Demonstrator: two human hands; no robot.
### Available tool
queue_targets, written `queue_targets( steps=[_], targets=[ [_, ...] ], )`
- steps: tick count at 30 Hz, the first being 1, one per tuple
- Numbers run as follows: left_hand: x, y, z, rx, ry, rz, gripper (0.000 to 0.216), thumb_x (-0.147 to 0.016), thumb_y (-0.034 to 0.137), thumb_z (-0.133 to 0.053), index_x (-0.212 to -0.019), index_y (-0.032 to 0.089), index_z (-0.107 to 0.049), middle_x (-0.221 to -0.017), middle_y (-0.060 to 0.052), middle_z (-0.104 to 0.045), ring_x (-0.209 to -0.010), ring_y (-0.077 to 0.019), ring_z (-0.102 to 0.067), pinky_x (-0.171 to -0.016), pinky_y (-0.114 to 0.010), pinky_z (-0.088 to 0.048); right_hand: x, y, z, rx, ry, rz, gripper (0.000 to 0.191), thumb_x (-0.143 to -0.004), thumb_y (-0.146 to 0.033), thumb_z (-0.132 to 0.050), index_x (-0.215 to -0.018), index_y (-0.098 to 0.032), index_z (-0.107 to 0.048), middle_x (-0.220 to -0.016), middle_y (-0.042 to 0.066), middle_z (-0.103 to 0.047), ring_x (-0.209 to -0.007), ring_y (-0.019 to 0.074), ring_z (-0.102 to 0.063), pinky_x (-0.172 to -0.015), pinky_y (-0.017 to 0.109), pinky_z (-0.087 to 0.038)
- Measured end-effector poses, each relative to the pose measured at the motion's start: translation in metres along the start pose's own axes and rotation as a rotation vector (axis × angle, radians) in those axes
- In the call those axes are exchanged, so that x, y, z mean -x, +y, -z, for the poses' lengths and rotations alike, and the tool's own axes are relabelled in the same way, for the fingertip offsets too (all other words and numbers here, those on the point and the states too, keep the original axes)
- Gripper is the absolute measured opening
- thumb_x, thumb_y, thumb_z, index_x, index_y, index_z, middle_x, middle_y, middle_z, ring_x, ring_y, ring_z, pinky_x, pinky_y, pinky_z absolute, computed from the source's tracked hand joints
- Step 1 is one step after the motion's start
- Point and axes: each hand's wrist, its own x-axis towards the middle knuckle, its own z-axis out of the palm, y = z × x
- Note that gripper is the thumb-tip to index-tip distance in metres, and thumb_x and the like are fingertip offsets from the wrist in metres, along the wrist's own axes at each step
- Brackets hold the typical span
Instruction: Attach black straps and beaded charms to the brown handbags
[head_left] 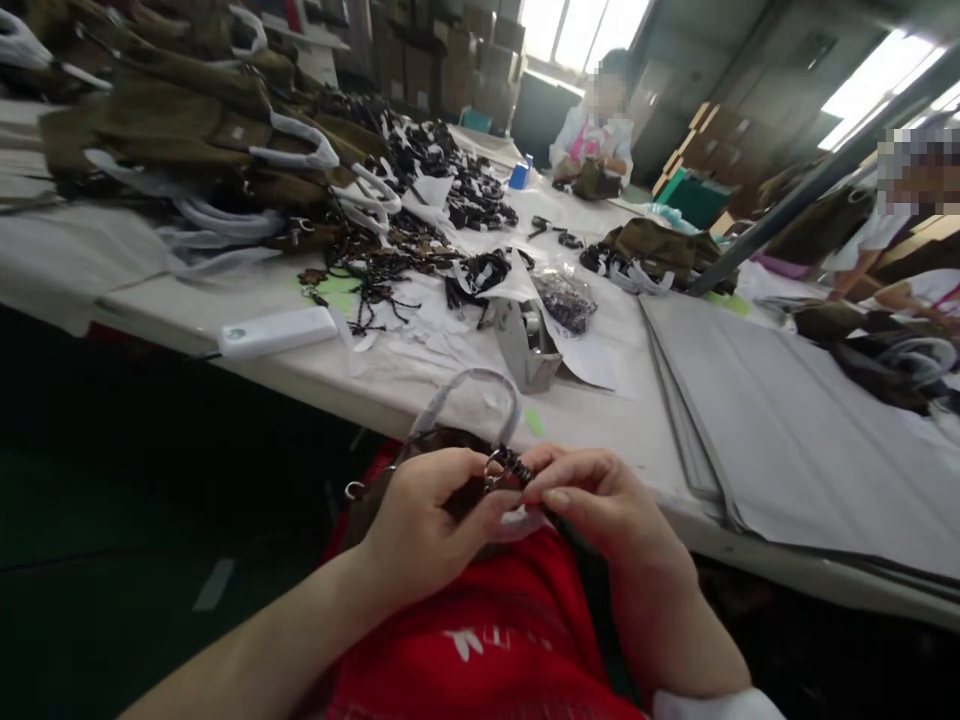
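Single head-worn view, facing forward and down — close above the left hand (420, 525) and right hand (609, 512), table (622, 425) stretching far right.

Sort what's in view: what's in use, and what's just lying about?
In use:
left hand, right hand, both pinching clasp; bag on lap, its handle.

Lying about:
tape dispenser, white box, paper stack, bag pile, straps.

metal clasp (501, 468): shiny, dark | handle wrap (466, 392): thin translucent plastic | bag (420, 470): brown matt cloth | table (637, 420): smooth white matt | tape dispenser (525, 350): grey, dull | paper sheets (810, 440): flat grey matt
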Motion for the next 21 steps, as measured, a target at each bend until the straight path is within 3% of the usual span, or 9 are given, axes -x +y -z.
queue_targets(
  steps=[2,5,8,11,14,18,21],
  targets=[
    [0.002,0.009,-0.002,0.068,-0.017,0.007,0.013,-0.091,0.026,-0.06,-0.084,0.019,-0.067,-0.074,-0.002,-0.072,-0.065,-0.0131,-0.067,-0.061,-0.022,-0.053,0.018,0.009,0.002,-0.111,0.061,-0.005,0.006,-0.082,-0.025,-0.078,-0.086,-0.022,-0.08,-0.103,0.007,-0.07,-0.081,0.016,-0.068,-0.069,0.025,-0.058],
    [0.011,0.027,0.004,0.087,-0.071,-0.084,0.008,-0.09,0.023,-0.06,-0.088,0.022,-0.067,-0.073,0.0,-0.073,-0.061,-0.0124,-0.067,-0.059,-0.021,-0.054,0.05,0.01,0.004,-0.278,0.048,-0.108,0.008,-0.081,-0.021,-0.078,-0.088,-0.02,-0.075,-0.098,0.007,-0.071,-0.06,0.0117,-0.067,-0.046,0.017,-0.051],
    [0.02,0.042,0.013,-0.007,-0.101,-0.262,0.015,-0.09,0.019,-0.059,-0.101,0.026,-0.066,-0.087,-0.001,-0.077,-0.076,-0.0163,-0.073,-0.072,-0.025,-0.061,0.079,0.008,0.004,-0.402,-0.046,-0.273,0.025,-0.082,-0.027,-0.078,-0.103,-0.018,-0.069,-0.091,0.009,-0.074,-0.054,0.0132,-0.068,-0.042,0.016,-0.049],
    [0.026,0.042,0.017,-0.119,-0.07,-0.435,0.031,-0.085,0.015,-0.063,-0.115,0.024,-0.064,-0.105,-0.005,-0.077,-0.098,-0.0222,-0.073,-0.085,-0.034,-0.063,0.091,0.012,0.008,-0.384,-0.124,-0.347,0.029,-0.087,-0.03,-0.073,-0.112,-0.017,-0.067,-0.087,0.009,-0.075,-0.053,0.0123,-0.068,-0.047,0.017,-0.051],
    [0.03,0.04,0.019,-0.132,-0.072,-0.441,0.038,-0.083,0.012,-0.066,-0.12,0.022,-0.062,-0.106,-0.006,-0.077,-0.098,-0.0218,-0.073,-0.084,-0.033,-0.063,0.085,0.02,0.013,-0.203,-0.166,-0.296,0.028,-0.091,-0.033,-0.069,-0.113,-0.016,-0.069,-0.091,0.009,-0.076,-0.069,0.0154,-0.072,-0.063,0.022,-0.056],
    [0.03,0.047,0.014,-0.055,-0.164,-0.367,0.024,-0.084,0.017,-0.066,-0.107,0.025,-0.065,-0.086,-0.001,-0.078,-0.076,-0.0164,-0.074,-0.073,-0.025,-0.062,0.059,0.033,0.02,-0.024,-0.142,-0.138,0.049,-0.087,-0.052,-0.068,-0.12,-0.016,-0.069,-0.119,0.013,-0.07,-0.114,0.0278,-0.065,-0.099,0.038,-0.05],
    [0.023,0.042,-0.004,0.047,-0.274,-0.126,0.014,-0.087,0.015,-0.057,-0.092,0.023,-0.067,-0.079,0.001,-0.075,-0.068,-0.0136,-0.07,-0.068,-0.022,-0.057,0.026,0.055,0.033,-0.032,0.018,-0.056,0.049,-0.091,-0.058,-0.06,-0.121,-0.02,-0.069,-0.13,0.011,-0.066,-0.124,0.0273,-0.058,-0.107,0.041,-0.044]
  ],
)
